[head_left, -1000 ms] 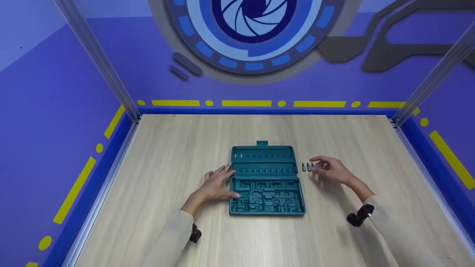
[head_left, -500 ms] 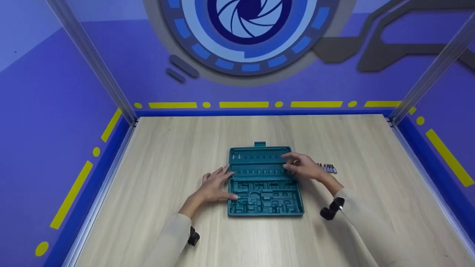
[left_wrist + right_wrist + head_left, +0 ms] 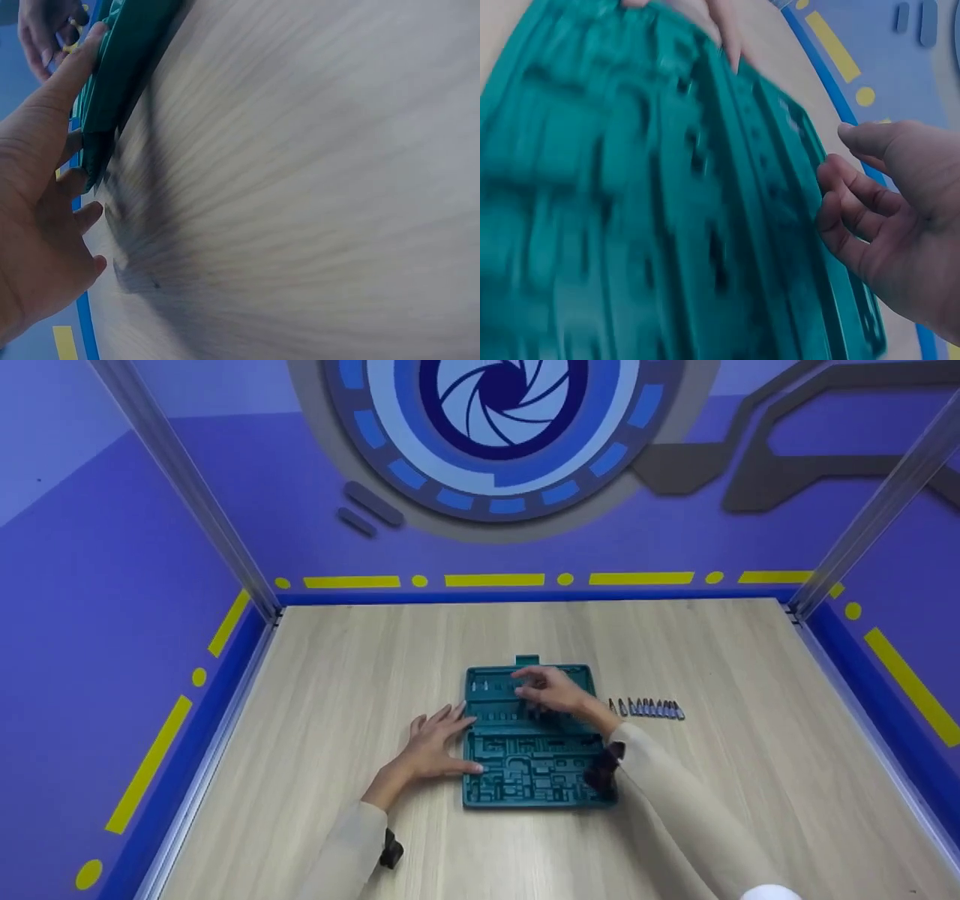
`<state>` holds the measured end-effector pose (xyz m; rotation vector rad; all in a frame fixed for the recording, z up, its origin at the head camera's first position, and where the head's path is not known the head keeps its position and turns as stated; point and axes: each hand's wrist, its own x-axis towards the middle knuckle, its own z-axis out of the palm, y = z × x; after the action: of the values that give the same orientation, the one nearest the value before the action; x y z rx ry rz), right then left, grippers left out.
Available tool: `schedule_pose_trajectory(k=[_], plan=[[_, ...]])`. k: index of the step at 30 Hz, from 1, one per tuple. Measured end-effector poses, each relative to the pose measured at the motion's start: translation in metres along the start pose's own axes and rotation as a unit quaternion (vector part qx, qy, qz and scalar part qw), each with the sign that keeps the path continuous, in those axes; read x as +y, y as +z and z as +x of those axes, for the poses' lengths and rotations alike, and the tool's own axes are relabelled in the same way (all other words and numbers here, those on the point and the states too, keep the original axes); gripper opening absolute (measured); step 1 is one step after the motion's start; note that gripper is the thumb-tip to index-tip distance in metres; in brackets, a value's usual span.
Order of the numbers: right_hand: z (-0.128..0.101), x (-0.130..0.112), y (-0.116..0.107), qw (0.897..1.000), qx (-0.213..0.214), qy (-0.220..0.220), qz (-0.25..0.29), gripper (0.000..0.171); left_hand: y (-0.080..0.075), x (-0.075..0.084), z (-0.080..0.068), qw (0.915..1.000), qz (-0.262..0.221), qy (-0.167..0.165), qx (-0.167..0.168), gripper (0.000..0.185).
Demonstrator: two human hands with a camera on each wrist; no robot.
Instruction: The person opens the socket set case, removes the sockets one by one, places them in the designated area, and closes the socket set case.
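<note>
Green plastic case point(image 3: 536, 735) lies open and flat mid-desk point(image 3: 337, 660), moulded slots up. Judged: a light, stiff shell with a smooth underside, likely to skid on the wood if pushed from one side. Best held at the outer edges or pinned flat, not by the thin slot ribs.

Left hand point(image 3: 435, 741) lies flat on the desk, fingers straight and spread, tips touching the case's left edge; it holds nothing. The left wrist view shows the same: fingers point(image 3: 71, 71) against the green rim.

Right hand point(image 3: 551, 690) is over the far rows of slots, fingers curled inward, tips close together. Whether they pinch a bit cannot be told; the hand hides it and the right wrist view is blurred.

Row of small metal bits point(image 3: 649, 708) lies on the desk just right of the case. Judged: small, hard, prone to rolling; a fingertip pinch at mid-length suits them.

Versus a second ago: the right hand was at the bits, now over the case's far-left slots. Left hand unmoved.
</note>
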<state>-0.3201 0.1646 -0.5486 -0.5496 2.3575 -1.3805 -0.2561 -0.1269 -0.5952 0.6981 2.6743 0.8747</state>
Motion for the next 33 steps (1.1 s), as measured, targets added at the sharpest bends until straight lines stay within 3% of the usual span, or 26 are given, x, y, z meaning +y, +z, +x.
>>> schedule_pose_trajectory(k=[4, 10, 15, 19, 23, 29, 33], plan=[[0.021, -0.014, 0.019, 0.999, 0.011, 0.035, 0.039, 0.043, 0.000, 0.000, -0.001, 1.0000, 0.000, 0.003, -0.002, 0.096], [0.039, -0.012, 0.045, 0.994, 0.057, 0.082, 0.036, 0.038, 0.002, 0.000, 0.001, 0.9999, 0.004, 0.005, -0.012, 0.094], [0.048, -0.012, 0.059, 0.987, 0.101, 0.121, -0.009, 0.036, 0.002, -0.001, 0.000, 0.9999, -0.002, 0.011, -0.009, 0.094], [0.056, -0.020, 0.066, 0.983, 0.099, 0.133, -0.075, 0.038, -0.002, -0.004, -0.003, 0.9998, -0.006, 0.016, -0.008, 0.092], [0.059, -0.023, 0.070, 0.976, 0.098, 0.146, -0.126, 0.040, -0.006, -0.006, -0.005, 0.9991, -0.008, 0.027, -0.030, 0.092], [0.061, -0.023, 0.071, 0.972, 0.100, 0.154, -0.146, 0.040, -0.011, -0.005, -0.004, 0.9984, -0.002, 0.026, -0.050, 0.094], [0.061, -0.024, 0.071, 0.974, 0.101, 0.153, -0.129, 0.039, -0.012, -0.002, -0.003, 0.9985, 0.006, 0.017, -0.053, 0.095]])
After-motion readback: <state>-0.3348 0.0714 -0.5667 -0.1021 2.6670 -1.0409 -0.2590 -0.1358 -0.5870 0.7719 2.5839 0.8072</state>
